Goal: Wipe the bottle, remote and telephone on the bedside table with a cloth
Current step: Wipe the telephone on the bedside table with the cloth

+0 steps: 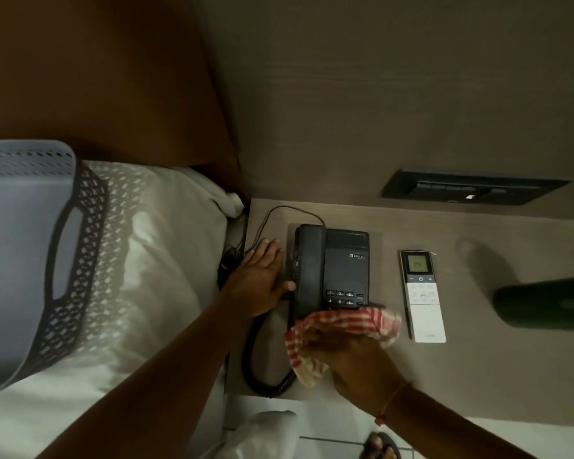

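A black corded telephone [337,263] sits on the brown bedside table [471,369], handset in its cradle. My left hand [259,279] lies flat against the phone's left side, thumb touching the handset. My right hand [355,356] grips a bunched red-and-white checked cloth [342,323] pressed on the phone's near edge, covering the lower keys. A white remote [423,298] with a small screen lies right of the phone. A dark bottle [544,301] stands at the right edge, partly cut off.
A grey perforated basket [27,260] rests on the white pillow [146,260] of the bed at left. The phone's coiled cord [262,369] loops near the table's front left corner. A dark switch panel [471,188] is set in the wall behind.
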Motion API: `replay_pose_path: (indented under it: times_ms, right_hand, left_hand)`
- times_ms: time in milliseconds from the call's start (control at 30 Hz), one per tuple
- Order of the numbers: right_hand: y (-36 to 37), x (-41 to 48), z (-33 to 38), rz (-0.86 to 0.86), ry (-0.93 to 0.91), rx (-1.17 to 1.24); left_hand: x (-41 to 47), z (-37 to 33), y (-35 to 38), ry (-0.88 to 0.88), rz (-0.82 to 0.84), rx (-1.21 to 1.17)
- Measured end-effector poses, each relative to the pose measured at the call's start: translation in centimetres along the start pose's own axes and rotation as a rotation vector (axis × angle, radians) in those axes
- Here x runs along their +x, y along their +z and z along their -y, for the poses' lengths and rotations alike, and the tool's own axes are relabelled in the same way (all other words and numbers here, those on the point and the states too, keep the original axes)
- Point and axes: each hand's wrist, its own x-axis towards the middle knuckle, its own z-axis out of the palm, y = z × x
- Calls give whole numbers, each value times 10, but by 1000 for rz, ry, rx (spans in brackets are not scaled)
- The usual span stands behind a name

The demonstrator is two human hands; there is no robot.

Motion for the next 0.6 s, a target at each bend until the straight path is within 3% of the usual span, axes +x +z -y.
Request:
replay_pose_path:
  times_ms: [100, 200, 400, 600]
  right_hand:
    - [-27, 13, -2, -235, 249, 245]
    - [-61, 57, -29, -483, 397, 165]
    - [-47, 104, -45, -87, 365, -95]
    - [3, 30, -15, -195, 93, -259]
  left_hand:
    - [0, -1, -2, -13, 40, -13]
    - [1, 0, 1, -15, 23, -43]
    - [0, 2, 8, 5, -65, -55]
    - [-2, -2, 3, 5, -31, -39]
